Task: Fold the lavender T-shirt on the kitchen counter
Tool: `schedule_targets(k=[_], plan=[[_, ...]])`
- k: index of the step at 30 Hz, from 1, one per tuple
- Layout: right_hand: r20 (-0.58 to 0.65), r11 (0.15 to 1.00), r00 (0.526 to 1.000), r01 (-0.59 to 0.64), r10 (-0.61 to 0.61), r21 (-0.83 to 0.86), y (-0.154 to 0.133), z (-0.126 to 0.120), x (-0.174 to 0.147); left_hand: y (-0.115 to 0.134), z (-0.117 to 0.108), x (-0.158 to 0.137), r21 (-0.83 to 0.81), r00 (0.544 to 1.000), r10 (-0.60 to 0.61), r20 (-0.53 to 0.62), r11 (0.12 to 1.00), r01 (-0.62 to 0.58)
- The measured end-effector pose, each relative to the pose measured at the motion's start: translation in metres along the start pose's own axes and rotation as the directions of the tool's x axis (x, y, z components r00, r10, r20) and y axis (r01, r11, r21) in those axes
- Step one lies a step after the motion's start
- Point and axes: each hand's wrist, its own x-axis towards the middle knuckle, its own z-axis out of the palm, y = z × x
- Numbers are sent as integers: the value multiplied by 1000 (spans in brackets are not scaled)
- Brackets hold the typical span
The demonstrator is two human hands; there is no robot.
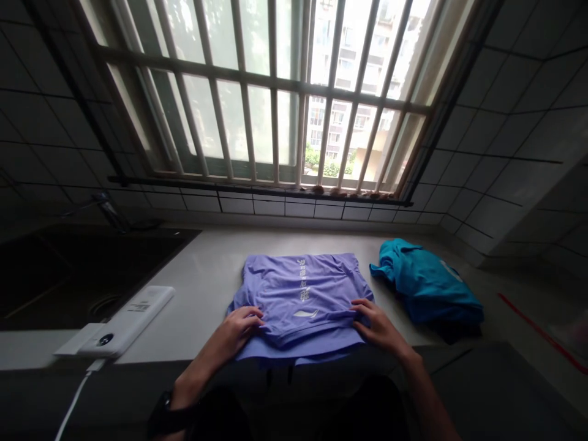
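Observation:
A purple T-shirt [271,288] lies folded in a rough rectangle on the light countertop, its lower layers hanging slightly over the front edge. White lettering and a white logo show on its upper face. At the shirt's left side, the fingers of my left hand [241,327] are curled onto the fabric near the front corner. My right hand [379,324] grips the opposite side, index finger and thumb on the cloth. Beyond that hand sits a bunched blue shirt [427,282], apart from the purple one.
On the left, a white power bank [133,321] with a cable [73,404] plugged in rests on the countertop [193,288]. Behind it are a dark sink [82,269] and a faucet [110,211]. A barred window [271,79] fills the back wall. A red strip [542,331] lies far right.

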Motion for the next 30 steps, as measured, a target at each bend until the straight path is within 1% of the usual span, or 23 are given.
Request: schedule_targets(k=[2, 4, 6, 7, 10, 11, 12, 13, 15, 17, 18, 20, 22, 25, 28, 30], plan=[[-121, 998, 991, -60, 57, -25, -5, 3, -9, 5, -1, -1, 37, 998, -29, -56, 999, 31], [-236, 997, 970, -61, 51, -36, -11, 0, -14, 14, -8, -3, 62, 992, -48, -114, 997, 55], [-278, 999, 960, -39, 30, -29, -16, -5, -21, 27, -18, -9, 72, 988, -52, -145, 995, 63], [-258, 999, 966, -42, 34, -24, -18, -8, -24, 34, -24, -12, 79, 990, -47, -135, 995, 58], [-113, 996, 990, -85, 82, -22, -22, -16, -34, 51, -37, -19, 98, 1000, 2, -30, 995, 1], [-86, 995, 992, -95, 93, -22, -25, -18, -35, 54, -38, -17, 106, 1000, 5, -12, 994, -4], [-89, 993, 990, -112, 109, -27, -28, -19, -35, 54, -37, -14, 120, 1000, -8, -19, 993, 10], [-119, 988, 983, -146, 140, -42, -32, -19, -34, 53, -35, -9, 141, 998, -33, -46, 989, 39], [-182, 952, 947, -285, 263, -110, -43, -15, -28, 47, -24, 4, 202, 989, -106, -102, 971, 125], [-161, 873, 902, -428, 400, -232, -56, -7, -21, 38, -9, 16, 274, 978, -181, -108, 940, 204], [-124, 833, 887, -461, 445, -307, -61, -2, -17, 34, -1, 19, 304, 973, -211, -99, 924, 231], [-46, 778, 874, -454, 484, -434, -71, 7, -11, 30, 12, 20, 342, 963, -251, -95, 900, 269], [0, 753, 870, -427, 493, -501, -76, 11, -4, 34, 19, 16, 362, 957, -268, -113, 886, 291], [52, 749, 862, -407, 505, -523, -76, 7, 11, 49, 19, 10, 423, 947, -296, -126, 847, 322], [97, 745, 844, -405, 528, -530, -66, -2, 33, 65, 16, 12, 484, 940, -320, -116, 809, 335], [116, 745, 831, -416, 544, -521, -58, -7, 48, 70, 14, 15, 494, 939, -323, -116, 801, 337]])
